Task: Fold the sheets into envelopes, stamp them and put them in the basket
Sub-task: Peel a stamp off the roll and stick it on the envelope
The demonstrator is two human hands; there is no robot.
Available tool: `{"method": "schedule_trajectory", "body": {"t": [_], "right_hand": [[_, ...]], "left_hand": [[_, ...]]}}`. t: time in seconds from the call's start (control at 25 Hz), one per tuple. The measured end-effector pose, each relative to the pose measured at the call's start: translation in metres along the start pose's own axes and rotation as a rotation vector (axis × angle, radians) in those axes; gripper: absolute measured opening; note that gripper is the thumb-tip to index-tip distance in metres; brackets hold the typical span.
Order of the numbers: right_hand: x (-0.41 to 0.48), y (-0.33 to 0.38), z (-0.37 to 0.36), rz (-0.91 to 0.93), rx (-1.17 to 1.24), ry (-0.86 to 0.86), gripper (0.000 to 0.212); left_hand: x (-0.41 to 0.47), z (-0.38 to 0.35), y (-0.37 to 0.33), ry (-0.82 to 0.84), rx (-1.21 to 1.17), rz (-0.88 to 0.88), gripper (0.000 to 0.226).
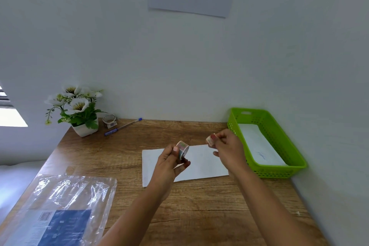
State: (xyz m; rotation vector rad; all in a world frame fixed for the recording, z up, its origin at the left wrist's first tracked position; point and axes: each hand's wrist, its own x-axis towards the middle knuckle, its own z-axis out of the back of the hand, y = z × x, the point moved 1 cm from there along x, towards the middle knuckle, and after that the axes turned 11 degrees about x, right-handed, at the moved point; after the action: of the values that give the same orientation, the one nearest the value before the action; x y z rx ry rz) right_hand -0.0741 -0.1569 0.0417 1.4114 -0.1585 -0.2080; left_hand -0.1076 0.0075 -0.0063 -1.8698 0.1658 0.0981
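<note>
A white folded envelope (pixel 201 164) lies flat on the wooden desk (pixel 127 156) in front of me. Above its left part, my left hand (pixel 169 163) grips a small roll of patterned stamp stickers (pixel 183 149). My right hand (pixel 227 148) hovers over the envelope's right end and pinches a small torn-off stamp sticker (pixel 209 141) between thumb and fingertips. The green plastic basket (pixel 279 136) stands at the right against the wall, with a white envelope (pixel 259 146) lying inside it.
A potted white flower (pixel 76 110) stands at the back left, with a second tape roll (pixel 109 120) and a blue pen (pixel 122 126) beside it. A clear plastic packet of sheets (pixel 61 209) lies at the front left. The wall runs close behind and to the right.
</note>
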Motion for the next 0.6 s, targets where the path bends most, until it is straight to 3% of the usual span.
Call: {"method": "schedule_trajectory", "body": {"t": [0.12,0.32,0.44,0.6], "right_hand": [[-0.002,-0.002,-0.001,-0.080,0.166,0.090,0.013],[0.004,-0.012,0.005,0.016,0.016,0.067,0.009],[0.005,-0.017,0.004,0.035,-0.080,0.102,0.022],[0.006,-0.019,0.004,-0.012,-0.085,0.152,0.021]], "left_hand": [[0.008,0.012,-0.008,-0.082,0.215,-0.034,0.019],[0.034,0.087,-0.002,-0.477,1.151,-0.066,0.023],[0.042,0.122,0.003,-0.561,1.435,-0.043,0.032],[0.052,0.148,-0.005,-0.648,1.624,-0.024,0.041]]}}
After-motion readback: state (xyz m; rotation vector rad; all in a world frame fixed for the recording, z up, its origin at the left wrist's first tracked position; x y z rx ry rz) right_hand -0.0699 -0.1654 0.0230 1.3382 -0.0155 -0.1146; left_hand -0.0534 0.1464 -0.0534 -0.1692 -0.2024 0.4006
